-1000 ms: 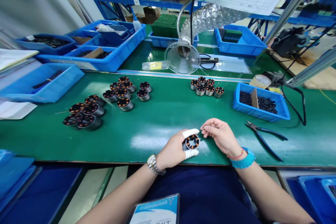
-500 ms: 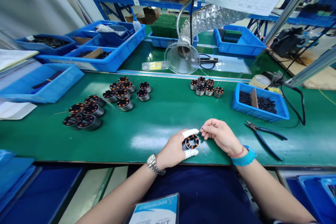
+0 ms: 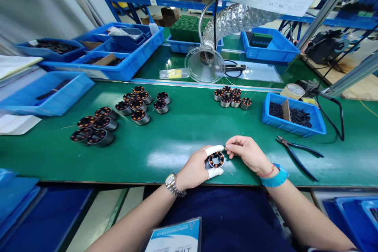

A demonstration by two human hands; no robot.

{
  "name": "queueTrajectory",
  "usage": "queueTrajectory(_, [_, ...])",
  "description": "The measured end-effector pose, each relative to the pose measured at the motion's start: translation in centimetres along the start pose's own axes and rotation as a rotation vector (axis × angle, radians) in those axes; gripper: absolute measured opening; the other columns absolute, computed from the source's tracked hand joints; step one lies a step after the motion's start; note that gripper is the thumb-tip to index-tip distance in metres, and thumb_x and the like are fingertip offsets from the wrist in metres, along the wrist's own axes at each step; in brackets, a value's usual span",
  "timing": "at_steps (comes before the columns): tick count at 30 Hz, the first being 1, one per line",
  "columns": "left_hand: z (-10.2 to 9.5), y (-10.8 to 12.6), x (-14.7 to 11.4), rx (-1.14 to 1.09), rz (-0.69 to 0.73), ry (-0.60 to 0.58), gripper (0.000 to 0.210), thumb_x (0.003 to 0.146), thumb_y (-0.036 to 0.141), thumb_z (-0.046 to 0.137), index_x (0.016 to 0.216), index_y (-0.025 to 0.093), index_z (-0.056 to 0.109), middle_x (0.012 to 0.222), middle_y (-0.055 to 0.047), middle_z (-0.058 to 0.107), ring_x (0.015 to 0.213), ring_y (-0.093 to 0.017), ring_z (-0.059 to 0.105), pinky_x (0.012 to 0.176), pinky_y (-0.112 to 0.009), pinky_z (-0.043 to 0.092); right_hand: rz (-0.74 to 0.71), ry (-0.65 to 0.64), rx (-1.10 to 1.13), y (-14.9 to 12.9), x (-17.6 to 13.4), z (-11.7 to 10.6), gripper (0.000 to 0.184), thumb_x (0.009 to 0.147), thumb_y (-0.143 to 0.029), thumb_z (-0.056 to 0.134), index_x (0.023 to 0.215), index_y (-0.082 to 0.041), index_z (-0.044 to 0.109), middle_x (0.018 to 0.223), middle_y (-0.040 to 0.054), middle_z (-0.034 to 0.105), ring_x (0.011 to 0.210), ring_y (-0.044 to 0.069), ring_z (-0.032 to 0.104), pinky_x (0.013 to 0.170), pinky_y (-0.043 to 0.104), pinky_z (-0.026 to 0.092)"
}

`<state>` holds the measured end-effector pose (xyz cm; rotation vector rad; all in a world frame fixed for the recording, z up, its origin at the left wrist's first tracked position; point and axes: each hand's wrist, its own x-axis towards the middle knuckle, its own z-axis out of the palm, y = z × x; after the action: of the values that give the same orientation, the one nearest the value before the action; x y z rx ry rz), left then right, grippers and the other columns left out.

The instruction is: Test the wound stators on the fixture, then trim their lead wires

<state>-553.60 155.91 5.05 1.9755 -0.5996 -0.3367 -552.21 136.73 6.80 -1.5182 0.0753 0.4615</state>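
Note:
My left hand [image 3: 193, 167], with white covers on thumb and finger, is closed around a motor stator [image 3: 216, 160], a metal ring with copper windings inside. The ring's open face is turned up toward me, near the table's front edge. Close to its upper right side, my right hand [image 3: 246, 152] is closed in a pinch by the left fingertip. Whatever lies between those fingers is too small to make out. A thin wire end shows at the stator's lower right. Diagonal cutters [image 3: 295, 153] with dark blue handles lie to the right of my right hand, apart from it.
Several more stators stand in groups at the left [image 3: 100, 130], left of centre [image 3: 138, 105] and back centre [image 3: 226, 101]. A blue bin [image 3: 292, 126] of small black pieces sits at right. Behind are a clear funnel [image 3: 196, 69] on a silver duct and blue trays [image 3: 124, 71].
My right hand has shifted slightly, its pinched fingers now a little lower and nearer the left fingertip. The left hand and the stator stay in place.

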Motion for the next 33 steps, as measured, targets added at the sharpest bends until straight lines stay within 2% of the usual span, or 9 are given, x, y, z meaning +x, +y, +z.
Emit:
queueTrajectory(10, [0.1, 0.0, -0.1, -0.034, 0.006, 0.01, 0.056, 0.069, 0.033, 0.068, 0.12, 0.022, 0.049, 0.116, -0.007, 0.057, 0.104, -0.021, 0.054, 0.092, -0.038, 0.042, -0.068, 0.033, -0.074, -0.3, -0.7, 0.5, 0.019, 0.07, -0.031, 0.064, 0.079, -0.015, 0.06, 0.067, 0.0002, 0.06, 0.056, 0.009, 0.054, 0.058, 0.024, 0.043])
queueTrajectory(14, [0.1, 0.0, -0.1, -0.035, 0.011, 0.013, 0.055, 0.069, 0.033, 0.068, 0.12, 0.023, 0.049, 0.116, -0.007, 0.057, 0.105, -0.022, 0.054, 0.092, -0.039, 0.043, -0.125, 0.049, -0.216, -0.1, -0.8, 0.5, 0.014, 0.074, -0.03, 0.059, 0.077, -0.016, 0.059, 0.066, 0.0009, 0.06, 0.057, 0.011, 0.053, 0.057, 0.025, 0.044])
queueTrajectory(16, [0.1, -0.1, -0.1, -0.031, 0.013, 0.009, 0.055, 0.069, 0.033, 0.068, 0.12, 0.022, 0.049, 0.116, -0.007, 0.057, 0.105, -0.022, 0.054, 0.092, -0.038, 0.043, -0.25, 0.102, -0.41, 0.2, -0.8, 0.8, 0.01, 0.077, -0.027, 0.055, 0.076, -0.017, 0.059, 0.068, 0.0022, 0.06, 0.06, 0.012, 0.053, 0.059, 0.026, 0.044])
queueTrajectory(19, [0.1, -0.2, -0.1, -0.027, 0.022, 0.005, 0.055, 0.068, 0.032, 0.068, 0.119, 0.02, 0.05, 0.114, -0.008, 0.058, 0.103, -0.021, 0.055, 0.091, -0.037, 0.043, -0.551, 0.198, -0.767, 1.0, -0.7, 1.3, 0.012, 0.08, -0.021, 0.048, 0.074, -0.018, 0.058, 0.074, 0.0066, 0.06, 0.071, 0.016, 0.053, 0.069, 0.032, 0.043])
queueTrajectory(21, [0.2, -0.2, -0.1, -0.025, 0.018, 0.009, 0.055, 0.068, 0.032, 0.068, 0.119, 0.019, 0.05, 0.114, -0.008, 0.058, 0.104, -0.022, 0.054, 0.091, -0.037, 0.043, -0.652, 0.204, -0.861, 1.1, -0.7, 1.4, 0.014, 0.081, -0.019, 0.045, 0.074, -0.017, 0.058, 0.075, 0.008, 0.059, 0.075, 0.018, 0.053, 0.073, 0.034, 0.042])
queueTrajectory(23, [0.2, -0.2, -0.1, -0.024, -0.014, 0.015, 0.059, 0.067, 0.032, 0.069, 0.121, 0.019, 0.047, 0.118, -0.009, 0.056, 0.107, -0.023, 0.053, 0.094, -0.038, 0.041, -0.581, 0.163, -0.761, 0.8, -0.8, 1.2, 0.01, 0.08, -0.02, 0.048, 0.08, -0.017, 0.058, 0.078, 0.0071, 0.059, 0.074, 0.017, 0.054, 0.07, 0.031, 0.044])
queueTrajectory(27, [0.3, -0.1, -0.2, -0.046, -0.072, 0.027, 0.068, 0.065, 0.033, 0.07, 0.125, 0.02, 0.041, 0.122, -0.009, 0.055, 0.11, -0.024, 0.052, 0.096, -0.04, 0.039, -0.175, -0.029, -0.347, -0.3, -0.7, 0.1, 0.028, 0.08, -0.033, 0.053, 0.103, -0.016, 0.057, 0.084, 0.0046, 0.061, 0.064, 0.012, 0.055, 0.06, 0.026, 0.046])
queueTrajectory(29, [0.3, -0.1, -0.2, -0.058, -0.072, 0.032, 0.066, 0.065, 0.034, 0.07, 0.123, 0.02, 0.042, 0.12, -0.009, 0.056, 0.109, -0.024, 0.053, 0.095, -0.04, 0.04, -0.053, -0.095, -0.271, -0.6, -0.5, -0.2, 0.031, 0.08, -0.038, 0.053, 0.099, -0.015, 0.061, 0.077, 0.0031, 0.062, 0.058, 0.01, 0.054, 0.056, 0.024, 0.044])
queueTrajectory(33, [0.3, -0.2, -0.3, -0.061, -0.07, 0.04, 0.064, 0.064, 0.034, 0.07, 0.121, 0.021, 0.042, 0.118, -0.008, 0.057, 0.107, -0.024, 0.054, 0.094, -0.039, 0.042, -0.009, -0.062, -0.26, -0.6, 0.0, 0.1, 0.026, 0.073, -0.039, 0.061, 0.081, -0.014, 0.065, 0.063, 0.0005, 0.059, 0.052, 0.008, 0.049, 0.051, 0.022, 0.04])
